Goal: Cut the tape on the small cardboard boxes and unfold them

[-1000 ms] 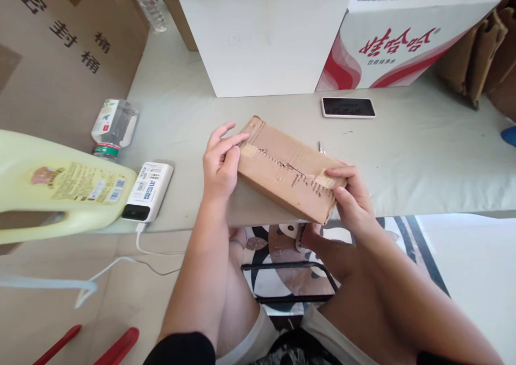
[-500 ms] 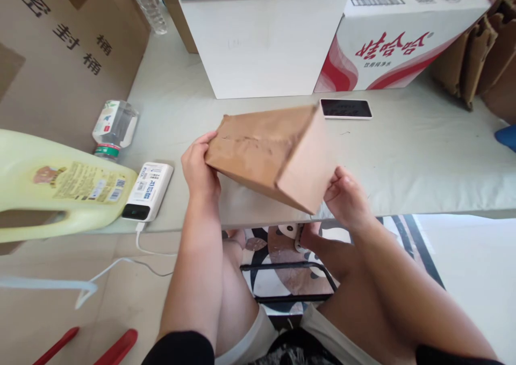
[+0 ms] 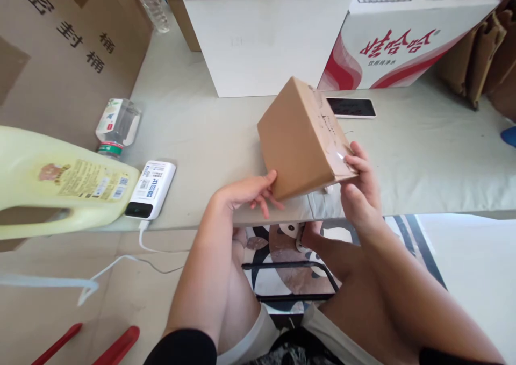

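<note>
A small brown cardboard box (image 3: 290, 139) is tilted above the near edge of the table. Clear tape and dark marks run along its right side. My right hand (image 3: 363, 185) grips the taped side at the lower right corner, fingers on top and thumb toward me. At the lower left edge, my left hand (image 3: 253, 190) has its thumb against the box, with the other fingers spread loosely below the corner. Just behind the box lies a phone (image 3: 355, 107) with a dark screen, partly covered by it.
A white power bank (image 3: 151, 187) with a cable, a pale yellow jug (image 3: 80, 177) and a clear bottle (image 3: 119, 123) occupy the left. White cartons (image 3: 270, 42) and a red-and-white water carton (image 3: 387, 48) line the back. Folded cardboard (image 3: 479, 58) stands at the right.
The box has been turned, so its taped side now faces right and a plain face points toward me. My left hand has shifted right and lower; my right hand has moved onto the taped side.
</note>
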{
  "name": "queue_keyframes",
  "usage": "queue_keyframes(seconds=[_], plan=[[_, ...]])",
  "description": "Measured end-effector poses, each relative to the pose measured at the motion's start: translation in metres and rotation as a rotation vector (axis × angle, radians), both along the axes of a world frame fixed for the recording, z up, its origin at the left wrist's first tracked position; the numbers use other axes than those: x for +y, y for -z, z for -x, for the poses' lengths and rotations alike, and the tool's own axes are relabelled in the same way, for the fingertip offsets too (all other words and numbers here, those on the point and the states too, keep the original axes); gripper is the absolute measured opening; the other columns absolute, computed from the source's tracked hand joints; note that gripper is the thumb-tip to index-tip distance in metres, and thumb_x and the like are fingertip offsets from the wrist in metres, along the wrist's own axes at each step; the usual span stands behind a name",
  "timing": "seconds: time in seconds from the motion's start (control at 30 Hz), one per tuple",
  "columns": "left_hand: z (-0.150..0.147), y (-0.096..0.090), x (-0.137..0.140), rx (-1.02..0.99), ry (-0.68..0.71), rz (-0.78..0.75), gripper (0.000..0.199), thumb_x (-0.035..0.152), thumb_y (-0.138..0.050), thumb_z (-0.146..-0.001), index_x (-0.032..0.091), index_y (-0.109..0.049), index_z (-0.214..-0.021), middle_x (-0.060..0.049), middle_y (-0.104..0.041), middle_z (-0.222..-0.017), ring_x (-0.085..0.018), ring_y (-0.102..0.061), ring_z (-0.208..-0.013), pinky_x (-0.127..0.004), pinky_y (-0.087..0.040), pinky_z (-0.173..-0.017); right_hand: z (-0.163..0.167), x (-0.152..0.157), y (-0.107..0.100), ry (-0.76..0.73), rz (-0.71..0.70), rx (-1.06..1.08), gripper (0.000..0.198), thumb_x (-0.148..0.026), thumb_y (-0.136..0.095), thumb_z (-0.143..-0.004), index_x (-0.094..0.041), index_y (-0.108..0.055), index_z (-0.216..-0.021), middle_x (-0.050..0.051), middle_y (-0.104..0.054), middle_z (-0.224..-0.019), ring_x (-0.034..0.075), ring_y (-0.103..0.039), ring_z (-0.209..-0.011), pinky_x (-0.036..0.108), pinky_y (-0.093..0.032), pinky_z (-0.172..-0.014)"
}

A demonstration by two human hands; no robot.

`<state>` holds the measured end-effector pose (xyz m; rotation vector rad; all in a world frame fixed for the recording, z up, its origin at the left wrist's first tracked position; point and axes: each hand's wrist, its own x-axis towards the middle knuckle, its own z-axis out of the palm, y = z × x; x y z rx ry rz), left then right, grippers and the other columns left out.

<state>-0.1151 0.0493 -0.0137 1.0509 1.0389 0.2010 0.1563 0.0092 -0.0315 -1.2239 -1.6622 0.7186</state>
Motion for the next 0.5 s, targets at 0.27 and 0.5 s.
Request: queue_keyframes(seconds=[0.27,0.5], plan=[[0.017,0.023,0.020,0.131,-0.827,-0.821,0.052,0.068,-0.054,-0.089,0.026,-0.064,-0.117,-0.012,-0.066,-0.132,-0.027,-0.065,-0.119,-0.041,-0.055,-0.093,0.015,-0.005,-0.008,-0.231,-0.014,0.157,0.028,-0.049,-0.057,-0.096,-0.030,-0.064,-0.116,0.007,-0.049,-0.156,0.031,-0.043,-0.148,0.057,-0.039,-0.118],[0.014,0.025,0.022,0.034,-0.729,-1.184,0.054,0.069,-0.062,-0.084,0.032,-0.058,-0.123,-0.009,-0.054,-0.136,-0.029,-0.052,-0.134,-0.043,-0.050,-0.108,0.020,-0.008,-0.009,-0.318,0.096,0.136,0.036,-0.057,-0.055,-0.094,-0.029,-0.064,-0.115,0.009,-0.048,-0.157,0.031,-0.042,-0.149,0.055,-0.041,-0.117]])
